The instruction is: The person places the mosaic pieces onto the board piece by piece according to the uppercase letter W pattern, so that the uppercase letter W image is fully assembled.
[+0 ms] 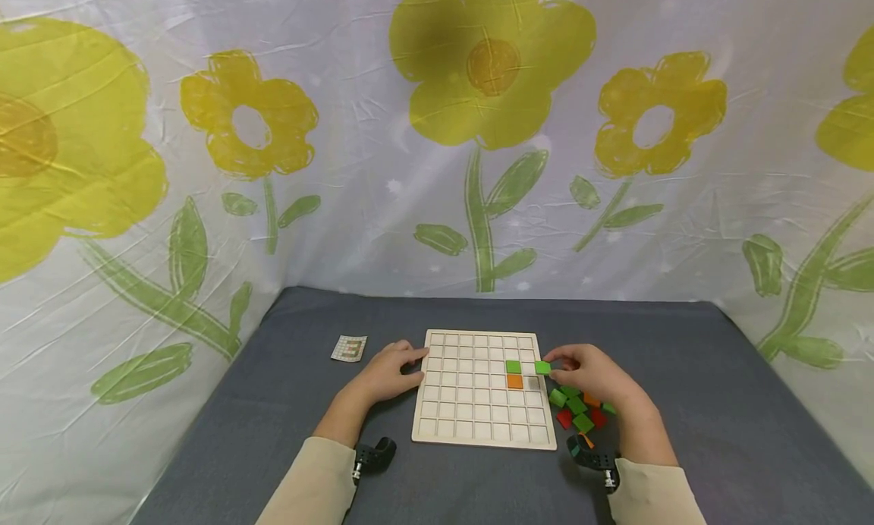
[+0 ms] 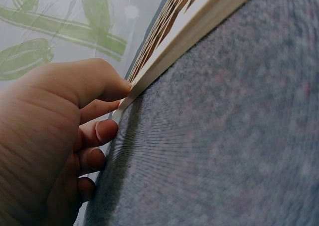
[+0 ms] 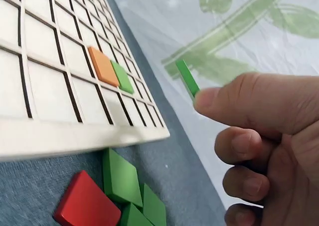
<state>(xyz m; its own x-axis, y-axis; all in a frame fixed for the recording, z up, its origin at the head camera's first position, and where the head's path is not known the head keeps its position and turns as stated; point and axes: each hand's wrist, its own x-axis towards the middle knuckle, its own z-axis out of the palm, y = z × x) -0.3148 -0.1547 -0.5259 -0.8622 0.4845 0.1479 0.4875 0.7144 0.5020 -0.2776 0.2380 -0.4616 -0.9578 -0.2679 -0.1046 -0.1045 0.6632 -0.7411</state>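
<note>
A wooden grid board [image 1: 471,439] lies on the table. One green tile [image 1: 513,366] and an orange tile [image 1: 515,381] sit in neighbouring cells of its right half. My left hand [image 1: 391,372] touches the board's left edge with its thumb and index finger, which are spread apart along it. Between thumb and finger my right hand [image 1: 592,369] pinches another square green tile [image 3: 186,79], held just above the board's right edge. In the right wrist view, the other fingers of this hand [image 3: 279,116] are curled and hold nothing visible.
Loose green, red and orange tiles [image 1: 576,405] are heaped right of the board, partly under the right forearm. A small printed card [image 1: 350,348] with a coloured grid pattern lies at the back left. Dark cloth [image 1: 232,434] covers the table; a flowered curtain [image 1: 355,229] hangs behind.
</note>
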